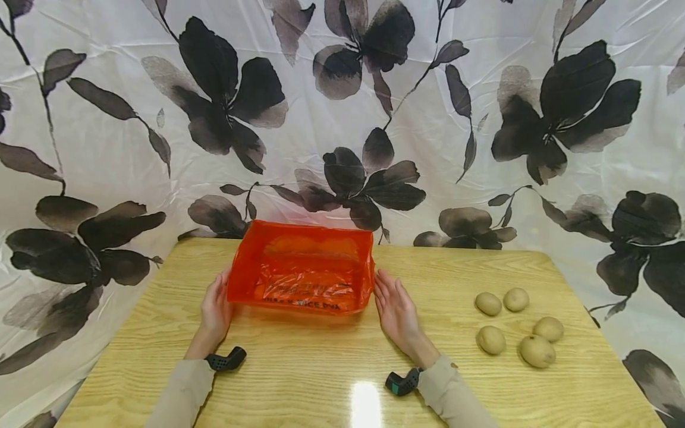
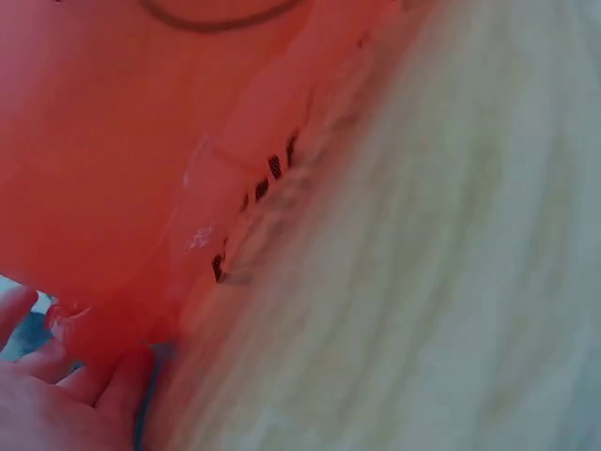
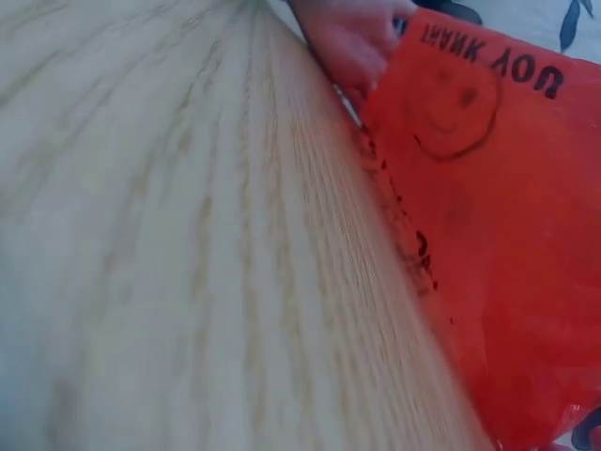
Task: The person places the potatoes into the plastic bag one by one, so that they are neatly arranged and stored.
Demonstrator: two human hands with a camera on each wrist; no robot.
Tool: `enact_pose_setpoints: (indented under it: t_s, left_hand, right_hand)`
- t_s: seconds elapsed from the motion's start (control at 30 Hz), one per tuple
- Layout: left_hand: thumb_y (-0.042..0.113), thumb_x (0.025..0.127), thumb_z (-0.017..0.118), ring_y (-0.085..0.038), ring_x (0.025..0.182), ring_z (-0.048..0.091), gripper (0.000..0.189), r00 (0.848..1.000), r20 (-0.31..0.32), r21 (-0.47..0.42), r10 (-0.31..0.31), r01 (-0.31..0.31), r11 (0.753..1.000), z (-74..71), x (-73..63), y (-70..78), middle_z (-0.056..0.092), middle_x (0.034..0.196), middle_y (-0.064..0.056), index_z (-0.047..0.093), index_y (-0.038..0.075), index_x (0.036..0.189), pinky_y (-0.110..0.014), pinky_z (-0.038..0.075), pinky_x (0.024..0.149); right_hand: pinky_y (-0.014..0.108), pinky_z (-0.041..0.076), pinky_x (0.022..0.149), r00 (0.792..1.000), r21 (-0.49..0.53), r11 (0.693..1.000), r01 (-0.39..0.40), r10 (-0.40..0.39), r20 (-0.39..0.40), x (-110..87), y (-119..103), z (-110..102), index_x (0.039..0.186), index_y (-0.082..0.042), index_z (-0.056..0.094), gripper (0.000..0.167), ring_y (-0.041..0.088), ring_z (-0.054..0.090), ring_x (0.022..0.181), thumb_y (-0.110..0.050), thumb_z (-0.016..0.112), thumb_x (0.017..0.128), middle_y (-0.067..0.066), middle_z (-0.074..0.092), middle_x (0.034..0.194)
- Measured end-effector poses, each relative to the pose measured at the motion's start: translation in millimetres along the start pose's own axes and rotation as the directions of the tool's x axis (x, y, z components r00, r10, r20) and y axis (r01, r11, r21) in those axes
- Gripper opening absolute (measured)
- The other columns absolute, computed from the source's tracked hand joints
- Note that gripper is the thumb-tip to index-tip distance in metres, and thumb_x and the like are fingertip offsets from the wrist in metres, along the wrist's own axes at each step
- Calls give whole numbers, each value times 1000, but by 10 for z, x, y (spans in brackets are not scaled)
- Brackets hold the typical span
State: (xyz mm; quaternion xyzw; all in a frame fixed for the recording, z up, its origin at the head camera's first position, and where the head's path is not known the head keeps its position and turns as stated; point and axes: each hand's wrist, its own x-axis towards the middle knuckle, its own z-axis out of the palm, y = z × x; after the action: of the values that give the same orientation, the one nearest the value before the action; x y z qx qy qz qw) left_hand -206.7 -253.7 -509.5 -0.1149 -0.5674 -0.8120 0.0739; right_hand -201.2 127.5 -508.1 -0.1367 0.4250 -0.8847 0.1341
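Note:
A red plastic bag [image 1: 307, 270] stands on the wooden table with its wide mouth spread toward me. Dark printed lettering shows on its lower side. My left hand [image 1: 216, 306] is against the bag's left side, fingers extended along it. On the opposite side, my right hand [image 1: 397, 309] has straight fingers beside the bag's right edge, touching or nearly touching it. In the left wrist view, fingers lie by the lower edge of the red bag [image 2: 113, 169]. The right wrist view shows "THANK YOU" and a smiley face upside down on the bag [image 3: 507, 216].
Several potatoes [image 1: 537, 351] lie loose on the right part of the wooden table [image 1: 299, 368]. A white cloth with dark flowers [image 1: 460, 148] hangs behind the table's far edge. Black devices [image 1: 227, 359] are strapped to both wrists.

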Motion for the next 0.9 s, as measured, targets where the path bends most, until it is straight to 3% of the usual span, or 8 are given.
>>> enact_pose_setpoints:
  t_s: [0.17,0.3,0.37,0.43,0.53,0.67,0.77,0.9]
  left_hand:
    - [36,107,24,4,122,45,38,999,35,10,-12,12,1000,73,-75,14,54,130,22,47,28,136,-16,31,101]
    - [39,106,24,8,124,40,60,998,28,92,-61,58,994,162,-143,28,46,136,22,23,4,155,-16,27,105]
    - [41,106,24,12,123,37,72,996,26,117,-86,82,990,200,-173,33,40,139,21,6,-10,154,-15,23,107]
    - [41,106,24,13,122,38,75,995,24,130,-93,89,987,230,-194,34,39,139,20,2,-14,152,-15,24,107]
    - [37,106,23,9,123,41,61,997,42,115,-67,61,991,245,-215,21,44,136,21,23,1,155,-15,27,104]
    - [30,107,22,3,119,48,40,994,109,71,6,-14,997,238,-222,-21,54,128,21,51,29,134,-17,33,99]
    - [26,107,20,2,119,49,41,988,153,55,26,-35,998,246,-237,-48,55,128,20,54,34,129,-17,34,98]
    - [25,107,18,1,122,47,39,985,172,95,-5,-11,995,282,-279,-42,53,130,18,48,31,132,-18,32,100]
  right_hand:
    - [38,-9,118,1000,-13,1000,19,-19,-11,1,17,6,157,0,-8,65,29,-11,150,-38,8,106,17,-12,164]
    - [37,-8,118,999,-10,1000,27,-27,-37,-14,16,13,157,1,-7,65,28,-10,150,-37,7,106,16,-10,164]
    - [35,-5,119,998,-20,999,27,-28,-53,-28,11,18,157,0,-7,65,27,-6,150,-38,8,106,17,-8,164]
    - [32,2,118,997,-21,999,31,-32,-71,-45,9,23,157,0,-5,65,25,2,149,-39,9,106,16,-3,164]
    - [26,16,113,993,-33,998,49,-52,-103,-77,10,25,157,0,-2,65,19,21,143,-39,11,107,11,14,161]
    - [22,26,106,988,-35,996,86,-89,-125,-134,12,21,157,2,2,63,9,38,129,-36,12,107,-4,37,147]
    - [23,28,107,987,-34,994,108,-112,-119,-187,7,7,156,1,6,61,8,40,128,-36,12,108,-9,43,142]
    - [23,27,110,987,-42,992,120,-124,-102,-257,-5,-23,156,0,7,60,8,39,133,-36,12,108,-9,41,144]
